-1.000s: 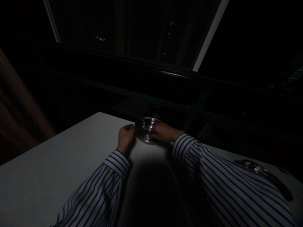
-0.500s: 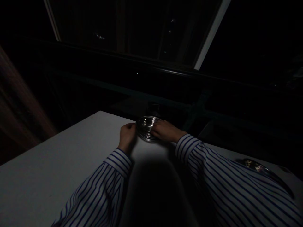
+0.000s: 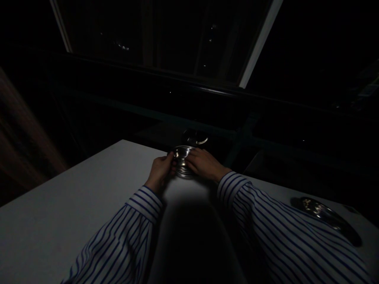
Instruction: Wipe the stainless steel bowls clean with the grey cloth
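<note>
Striped cloth sleeves (image 3: 118,236), gathered at the cuffs, fill the bottom of the frame over a smooth, pale table (image 3: 89,189). At lower right lies a curved, glossy metal piece (image 3: 322,213). At centre, a shiny round metal bowl (image 3: 183,165), ridged along its near side, sits by the table's far edge. The left hand (image 3: 160,170) pinches its rim, thumb uppermost; the right hand (image 3: 205,163) bends its fingers over the opposite rim, its grip unclear. A straight, pale frame (image 3: 260,43) slants across the upper right.

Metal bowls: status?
Left hand gripping metal bowls, right hand touching their right side. Bowls near far edge of table. Shiny object far right, out of the way.
</note>
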A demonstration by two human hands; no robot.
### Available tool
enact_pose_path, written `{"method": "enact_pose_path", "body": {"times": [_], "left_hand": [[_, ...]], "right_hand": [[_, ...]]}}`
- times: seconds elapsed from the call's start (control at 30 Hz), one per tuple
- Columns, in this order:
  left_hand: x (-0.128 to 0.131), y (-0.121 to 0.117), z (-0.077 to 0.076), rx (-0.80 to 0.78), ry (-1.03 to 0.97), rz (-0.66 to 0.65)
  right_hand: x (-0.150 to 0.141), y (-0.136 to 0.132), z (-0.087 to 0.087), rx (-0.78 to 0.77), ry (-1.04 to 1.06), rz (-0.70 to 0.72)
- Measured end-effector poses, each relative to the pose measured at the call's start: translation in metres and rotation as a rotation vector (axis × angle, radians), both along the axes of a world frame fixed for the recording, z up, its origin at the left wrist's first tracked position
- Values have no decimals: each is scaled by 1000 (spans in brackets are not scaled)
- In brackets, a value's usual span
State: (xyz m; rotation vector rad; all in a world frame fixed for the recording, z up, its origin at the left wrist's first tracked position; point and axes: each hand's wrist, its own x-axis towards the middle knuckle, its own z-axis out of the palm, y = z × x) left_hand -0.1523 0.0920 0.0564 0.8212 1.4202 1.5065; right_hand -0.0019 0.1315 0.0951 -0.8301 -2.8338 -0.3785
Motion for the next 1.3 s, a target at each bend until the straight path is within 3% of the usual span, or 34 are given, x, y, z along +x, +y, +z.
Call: {"method": "enact_pose_path", "body": {"times": [0.47, 0.63, 0.8, 0.9, 0.97, 1.17, 1.3], "left_hand": [[5, 0, 6, 52, -54, 24], [5, 0, 7, 52, -53, 78], [1, 2, 6, 105, -54, 46], [1, 3, 6, 132, -94, 6], [2, 2, 7, 143, -101, -20], [10, -4, 14, 121, -130, -88], [20, -12, 22, 128, -118, -180]], "right_hand": [[-3, -4, -16, -50, 114, 92], [9, 0, -15, -98, 120, 29], [45, 22, -11, -170, 449, -313], [62, 30, -9, -217, 683, -427], [67, 30, -7, -230, 750, -444], [79, 8, 6, -424, 989, -301], [98, -13, 14, -466, 1014, -379]]}}
